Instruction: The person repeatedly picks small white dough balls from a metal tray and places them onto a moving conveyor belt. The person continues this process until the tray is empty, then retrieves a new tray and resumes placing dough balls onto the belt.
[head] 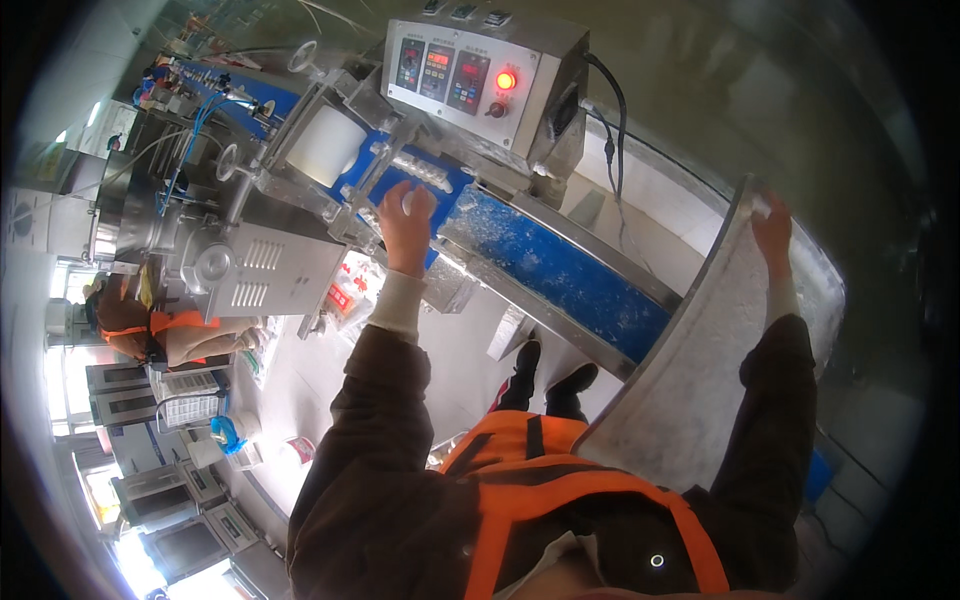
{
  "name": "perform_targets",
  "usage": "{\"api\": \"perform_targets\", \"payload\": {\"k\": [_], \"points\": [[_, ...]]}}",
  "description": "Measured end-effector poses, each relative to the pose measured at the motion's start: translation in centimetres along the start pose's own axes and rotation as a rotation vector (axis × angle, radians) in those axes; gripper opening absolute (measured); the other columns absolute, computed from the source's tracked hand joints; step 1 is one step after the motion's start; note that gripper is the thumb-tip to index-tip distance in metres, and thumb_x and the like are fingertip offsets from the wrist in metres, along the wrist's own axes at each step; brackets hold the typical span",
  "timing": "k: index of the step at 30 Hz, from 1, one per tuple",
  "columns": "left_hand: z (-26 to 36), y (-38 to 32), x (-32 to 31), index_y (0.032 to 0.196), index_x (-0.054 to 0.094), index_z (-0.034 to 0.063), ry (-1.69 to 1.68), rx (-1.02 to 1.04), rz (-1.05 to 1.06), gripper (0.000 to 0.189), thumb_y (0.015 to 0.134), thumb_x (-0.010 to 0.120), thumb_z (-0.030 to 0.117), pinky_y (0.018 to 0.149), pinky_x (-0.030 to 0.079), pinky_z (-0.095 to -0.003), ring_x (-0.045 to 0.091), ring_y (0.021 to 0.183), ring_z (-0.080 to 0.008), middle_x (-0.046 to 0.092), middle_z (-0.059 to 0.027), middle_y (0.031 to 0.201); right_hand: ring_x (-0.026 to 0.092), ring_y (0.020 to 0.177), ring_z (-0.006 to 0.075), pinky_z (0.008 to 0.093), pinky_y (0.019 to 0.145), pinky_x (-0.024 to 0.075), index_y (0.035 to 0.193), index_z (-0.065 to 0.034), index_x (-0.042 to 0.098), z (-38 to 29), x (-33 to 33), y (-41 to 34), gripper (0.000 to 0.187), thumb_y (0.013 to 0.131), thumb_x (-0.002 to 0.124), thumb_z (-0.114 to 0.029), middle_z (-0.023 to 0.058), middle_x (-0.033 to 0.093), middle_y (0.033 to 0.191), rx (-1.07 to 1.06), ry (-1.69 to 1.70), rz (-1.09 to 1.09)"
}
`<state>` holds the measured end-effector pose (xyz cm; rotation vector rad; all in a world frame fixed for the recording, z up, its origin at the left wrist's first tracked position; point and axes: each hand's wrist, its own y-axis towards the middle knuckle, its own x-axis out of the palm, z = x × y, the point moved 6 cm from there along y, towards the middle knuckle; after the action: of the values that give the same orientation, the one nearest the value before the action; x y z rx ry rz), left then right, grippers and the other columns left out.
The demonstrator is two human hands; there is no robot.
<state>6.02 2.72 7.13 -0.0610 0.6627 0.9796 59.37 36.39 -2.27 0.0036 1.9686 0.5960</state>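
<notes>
My left hand [406,229] is raised over the blue belt of a dough-sheeting machine, its fingers curled round a small white lump [409,202] that looks like dough. Just beyond it, a metal roller [420,169] dusted with flour crosses the belt. My right hand [772,229] is at the far side of a large floured metal tray [690,390]. Something white shows at its fingertips, but whether it is flour or a held piece is unclear. Between my hands runs a floured blue conveyor belt [559,266] with metal side rails.
A control box [461,82] with lit displays and a glowing red lamp stands above the belt. Farther along is a thick white roller [326,146]. Black cables [619,112] hang behind. Another person [169,330] bends at left. A printed bag [349,292] lies below the machine.
</notes>
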Motion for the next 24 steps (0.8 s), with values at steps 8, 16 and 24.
{"api": "perform_targets", "payload": {"k": [8, 16, 24], "points": [[12.3, -23.8, 13.7, 0.123, 0.047, 0.0046, 0.001, 0.100, -1.079, 0.054, 0.080, 0.063, 0.033, 0.086, 0.045, -0.0403, 0.057, 0.098, -0.0338, 0.054, -0.0174, 0.114, 0.059, 0.092, 0.0364, 0.0421, 0.081, 0.0466, 0.103, -0.0069, 0.060, -2.0, 3.0, 0.5, 0.028, 0.075, 0.060, -0.014, 0.0171, 0.062, 0.097, 0.274, -0.159, -0.320], [12.6, -33.2, 15.6, 0.132, 0.028, -0.0016, -0.086, -0.084, -1.280, 0.050, 0.087, 0.045, 0.012, 0.086, 0.045, -0.0433, 0.057, 0.099, -0.0387, 0.048, -0.0245, 0.119, 0.060, 0.088, 0.0306, 0.0382, 0.080, 0.0466, 0.104, -0.0034, 0.061, 1.3, -7.9, -7.8, 0.029, 0.077, 0.056, -0.012, 0.0145, 0.063, 0.096, 0.032, -0.069, -0.036], [19.6, -34.9, 15.3, 0.128, 0.033, -0.0040, -0.321, -0.118, -1.213, 0.049, 0.082, 0.051, 0.002, 0.076, 0.052, -0.0408, 0.060, 0.093, -0.0357, 0.048, -0.0242, 0.120, 0.047, 0.113, 0.0360, 0.0444, 0.097, 0.0395, 0.124, -0.0076, 0.050, 1.6, -16.4, -15.1, 0.042, 0.096, 0.039, -0.037, 0.0175, 0.051, 0.123, -0.062, -0.511, -0.554]]}}
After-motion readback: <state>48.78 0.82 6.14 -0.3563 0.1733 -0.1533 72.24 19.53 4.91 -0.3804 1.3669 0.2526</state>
